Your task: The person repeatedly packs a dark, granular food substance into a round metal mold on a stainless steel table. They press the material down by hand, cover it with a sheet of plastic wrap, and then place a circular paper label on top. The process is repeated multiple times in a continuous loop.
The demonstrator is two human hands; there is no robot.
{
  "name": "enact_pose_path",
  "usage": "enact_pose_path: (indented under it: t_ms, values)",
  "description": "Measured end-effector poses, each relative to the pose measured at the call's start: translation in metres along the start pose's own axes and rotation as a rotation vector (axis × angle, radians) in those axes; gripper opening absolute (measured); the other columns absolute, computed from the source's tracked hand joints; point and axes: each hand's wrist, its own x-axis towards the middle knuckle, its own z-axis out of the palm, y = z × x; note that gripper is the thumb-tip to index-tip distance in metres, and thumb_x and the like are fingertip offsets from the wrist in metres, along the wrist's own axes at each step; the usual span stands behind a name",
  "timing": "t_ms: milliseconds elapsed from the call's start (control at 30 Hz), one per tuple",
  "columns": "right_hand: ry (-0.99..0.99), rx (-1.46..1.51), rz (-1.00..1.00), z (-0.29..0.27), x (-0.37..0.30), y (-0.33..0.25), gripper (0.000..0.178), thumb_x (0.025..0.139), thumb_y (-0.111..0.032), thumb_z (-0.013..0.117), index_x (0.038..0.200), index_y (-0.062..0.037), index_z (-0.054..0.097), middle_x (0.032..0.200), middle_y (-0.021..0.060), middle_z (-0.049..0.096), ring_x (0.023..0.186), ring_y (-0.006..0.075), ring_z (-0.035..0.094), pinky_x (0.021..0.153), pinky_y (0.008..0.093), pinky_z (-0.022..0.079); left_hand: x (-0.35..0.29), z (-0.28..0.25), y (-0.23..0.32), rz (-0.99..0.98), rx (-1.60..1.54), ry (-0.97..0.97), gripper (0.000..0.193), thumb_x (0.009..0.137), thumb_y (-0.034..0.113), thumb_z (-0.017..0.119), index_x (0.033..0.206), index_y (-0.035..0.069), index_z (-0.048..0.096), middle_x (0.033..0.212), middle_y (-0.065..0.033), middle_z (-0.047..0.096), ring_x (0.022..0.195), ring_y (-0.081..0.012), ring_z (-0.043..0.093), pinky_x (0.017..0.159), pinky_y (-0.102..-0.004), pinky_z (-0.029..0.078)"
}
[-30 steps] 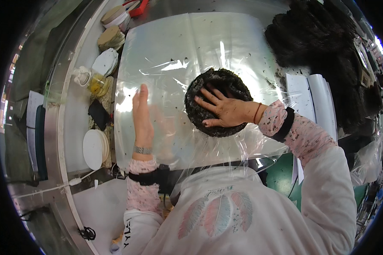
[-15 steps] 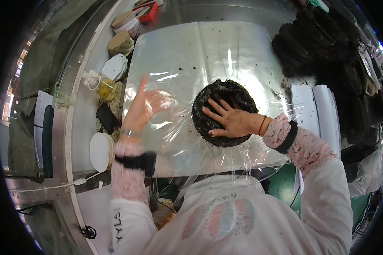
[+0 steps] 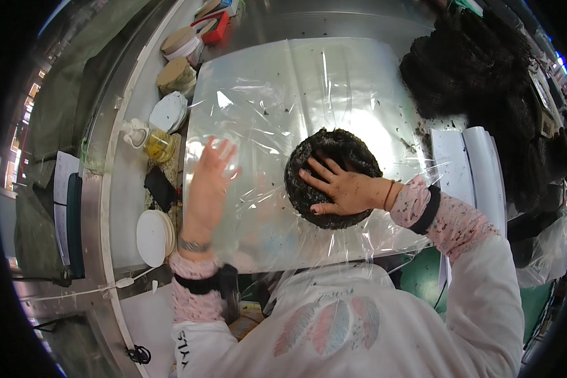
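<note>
Now: left hand (image 3: 211,183), fingers swung forward and spread, grip open; right hand (image 3: 351,191) unmoved, grip open, flat on dark round disc (image 3: 305,194), apparently steadying it.

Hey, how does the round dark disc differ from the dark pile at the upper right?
The dark disc has a round outline, while the dark pile is irregular and lumpy. The disc is compact; the pile fills more of the picture. The person's right hand lies spread on the disc, whereas neither hand touches the pile. Both look blackish and rough.
</note>
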Motion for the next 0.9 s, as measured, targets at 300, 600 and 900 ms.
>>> enact_pose_path:
  t_ms: [300, 600, 900]
  values:
    - [-0.028, 0.0, -0.024, -0.006, 0.001, 0.0, 0.089, 0.102, -0.072, 0.035, 0.167, -0.0151, 0.012, 0.17, 0.026, 0.009, 0.15, 0.0562, 0.021, 0.123, 0.0576, 0.029, -0.073, -0.043, -0.031, -0.003, 0.438, 0.155, 0.024, 0.105, 0.022, 0.058, 0.109, 0.0, 0.065, 0.101, -0.0114, 0.073, 0.08, -0.0186, 0.071, 0.076, -0.0323, 0.056]
    - [0.038, -0.018, -0.073, -0.006, 0.01, 0.011, 0.091, 0.1, -0.074, 0.036, 0.166, -0.0148, 0.015, 0.17, 0.0255, 0.012, 0.149, 0.0564, 0.024, 0.122, 0.0579, 0.03, -0.105, -0.007, -0.058, -0.453, 0.444, -0.214, 0.033, 0.104, 0.018, 0.058, 0.132, 0.001, 0.059, 0.097, -0.0089, 0.07, 0.08, -0.0122, 0.067, 0.072, -0.0286, 0.054]
    - [0.037, -0.05, -0.01, -0.012, 0.01, 0.002, 0.087, 0.103, -0.071, 0.032, 0.166, -0.0135, 0.015, 0.169, 0.0272, 0.011, 0.151, 0.0532, 0.023, 0.123, 0.0581, 0.026, -0.13, -0.006, -0.002, -0.189, 0.344, 0.122, 0.074, 0.094, 0.01, 0.071, 0.158, 0.006, 0.033, 0.1, -0.0088, 0.071, 0.066, -0.012, 0.062, 0.059, -0.0263, 0.051]
